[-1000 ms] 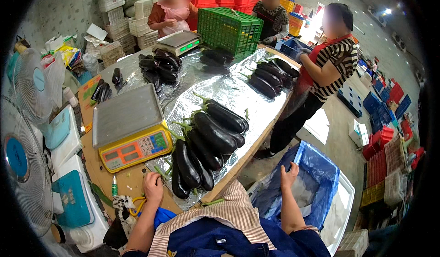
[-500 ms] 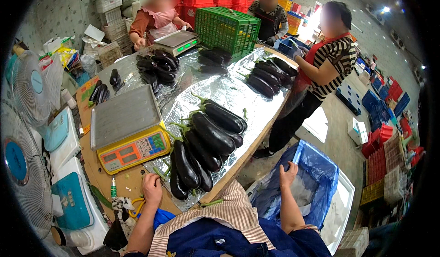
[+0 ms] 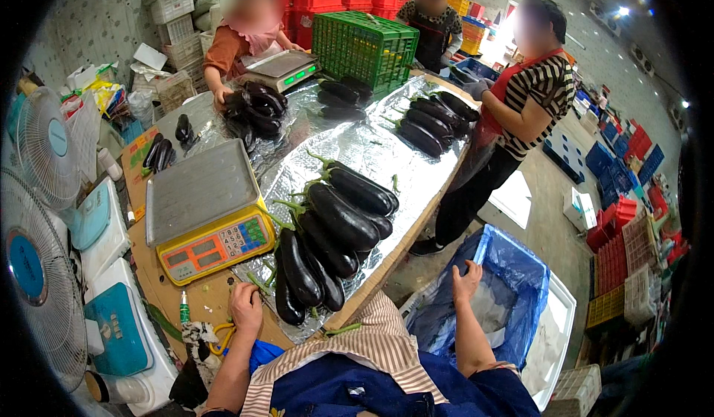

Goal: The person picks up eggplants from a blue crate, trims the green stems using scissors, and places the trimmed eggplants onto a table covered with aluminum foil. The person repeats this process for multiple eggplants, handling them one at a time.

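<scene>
My left hand [image 3: 246, 308] rests on the cardboard-covered table edge, fingers extended and nothing held. Just right of it lies a pile of glossy dark eggplants [image 3: 338, 216] with green stems, on silver foil [image 3: 290, 166]. My right hand [image 3: 466, 282] is empty, its fingers apart, held above the near side of a box lined with blue plastic [image 3: 529, 298]. A yellow weighing scale [image 3: 204, 186] with a bare grey plate stands beyond my left hand.
More eggplants lie in groups [image 3: 435, 123] across the table, near a green crate [image 3: 364, 49] and a second scale [image 3: 284, 69]. A person in stripes [image 3: 532, 97] stands at right; two others work behind the table. Fans [image 3: 33, 261] stand at left.
The person at the far left has leaned in and put a hand on the far eggplant pile. The striped person's hands have shifted a little. My own hands stay nearly still.
</scene>
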The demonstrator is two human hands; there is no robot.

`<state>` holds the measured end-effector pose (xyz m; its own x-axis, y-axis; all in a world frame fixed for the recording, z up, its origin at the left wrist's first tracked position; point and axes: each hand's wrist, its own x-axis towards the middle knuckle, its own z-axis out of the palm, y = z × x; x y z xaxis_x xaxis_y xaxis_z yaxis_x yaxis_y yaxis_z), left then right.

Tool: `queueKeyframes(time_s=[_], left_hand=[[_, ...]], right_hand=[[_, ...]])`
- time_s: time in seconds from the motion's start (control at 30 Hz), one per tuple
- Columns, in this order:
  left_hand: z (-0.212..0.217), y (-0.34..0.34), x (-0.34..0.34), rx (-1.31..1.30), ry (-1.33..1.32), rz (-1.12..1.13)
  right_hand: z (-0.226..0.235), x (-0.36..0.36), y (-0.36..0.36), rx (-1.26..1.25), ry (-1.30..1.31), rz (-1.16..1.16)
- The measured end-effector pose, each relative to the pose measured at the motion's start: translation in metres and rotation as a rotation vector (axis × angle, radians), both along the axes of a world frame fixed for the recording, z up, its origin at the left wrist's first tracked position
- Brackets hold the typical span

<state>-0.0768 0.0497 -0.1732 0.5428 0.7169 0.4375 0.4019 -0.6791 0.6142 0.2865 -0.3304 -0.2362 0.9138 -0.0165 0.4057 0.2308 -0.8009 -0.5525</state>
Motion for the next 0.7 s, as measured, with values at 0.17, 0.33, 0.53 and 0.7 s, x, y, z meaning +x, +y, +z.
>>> queueKeyframes(time_s=[0.17,0.33,0.53,0.7], left_hand=[[-0.005,0.002,-0.001,0.004,0.010,0.001],[-0.006,0.003,-0.001,0.023,0.019,0.012],[-0.002,0.000,0.000,-0.005,0.013,0.007],[-0.005,0.001,0.001,0.019,0.011,0.005]], right_hand=[[-0.002,0.000,-0.002,-0.010,-0.040,-0.003],[0.011,-0.006,0.006,0.003,-0.043,-0.007],[0.009,-0.006,0.003,0.014,-0.031,-0.003],[0.004,-0.004,0.001,0.024,-0.016,-0.019]])
